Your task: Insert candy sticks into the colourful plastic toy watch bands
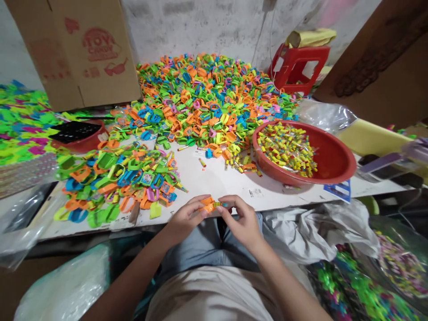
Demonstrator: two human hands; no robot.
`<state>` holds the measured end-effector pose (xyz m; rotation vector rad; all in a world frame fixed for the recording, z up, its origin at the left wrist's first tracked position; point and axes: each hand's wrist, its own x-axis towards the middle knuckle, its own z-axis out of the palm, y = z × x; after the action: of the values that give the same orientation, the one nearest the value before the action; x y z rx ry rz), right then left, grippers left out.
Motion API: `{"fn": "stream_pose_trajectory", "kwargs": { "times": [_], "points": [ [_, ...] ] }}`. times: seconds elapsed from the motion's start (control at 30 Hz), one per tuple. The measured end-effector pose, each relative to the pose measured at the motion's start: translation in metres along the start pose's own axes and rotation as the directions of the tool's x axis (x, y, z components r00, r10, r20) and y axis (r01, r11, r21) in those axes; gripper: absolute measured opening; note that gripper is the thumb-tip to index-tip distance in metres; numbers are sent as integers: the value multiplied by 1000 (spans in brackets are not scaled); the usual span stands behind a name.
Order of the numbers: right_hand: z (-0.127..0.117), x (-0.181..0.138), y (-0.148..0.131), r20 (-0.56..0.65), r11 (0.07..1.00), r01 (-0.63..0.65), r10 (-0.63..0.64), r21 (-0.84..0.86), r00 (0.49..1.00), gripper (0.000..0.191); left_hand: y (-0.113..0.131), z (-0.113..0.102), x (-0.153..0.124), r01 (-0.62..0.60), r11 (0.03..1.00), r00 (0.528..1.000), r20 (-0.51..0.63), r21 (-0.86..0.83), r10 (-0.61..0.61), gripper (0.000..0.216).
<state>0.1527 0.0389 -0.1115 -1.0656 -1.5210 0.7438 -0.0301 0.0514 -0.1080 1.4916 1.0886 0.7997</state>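
My left hand (pixel 185 219) is closed on an orange plastic toy watch (pixel 207 204) above the table's front edge. Between the fingers of my right hand (pixel 243 220) is a small yellow-wrapped candy (pixel 218 204), which meets the watch; whether it is inside the watch I cannot tell. To the left lies a pile of toy watches (pixel 133 174), with yellow candies among them. A red basin (pixel 337 156) on the right holds many candies in yellow wrappers (pixel 287 149). Behind stands a large heap of coloured toy watches (pixel 203 98).
A cardboard box (pixel 96 53) stands at the back left, near a small red container (pixel 82 145) of black pieces. A red stool (pixel 301 67) is at the back right. Clear plastic bags (pixel 397 254) of coloured pieces sit below on the right. The white tabletop (pixel 197 178) shows before me.
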Motion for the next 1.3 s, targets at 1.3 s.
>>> {"fn": "stream_pose_trajectory", "kwargs": {
  "times": [1.3],
  "points": [
    [-37, 9, -42, 450, 984, 166, -177, 64, 875, 8, 80, 8, -22, -420, 729, 908, 241, 541, 344, 23]
  ]
}}
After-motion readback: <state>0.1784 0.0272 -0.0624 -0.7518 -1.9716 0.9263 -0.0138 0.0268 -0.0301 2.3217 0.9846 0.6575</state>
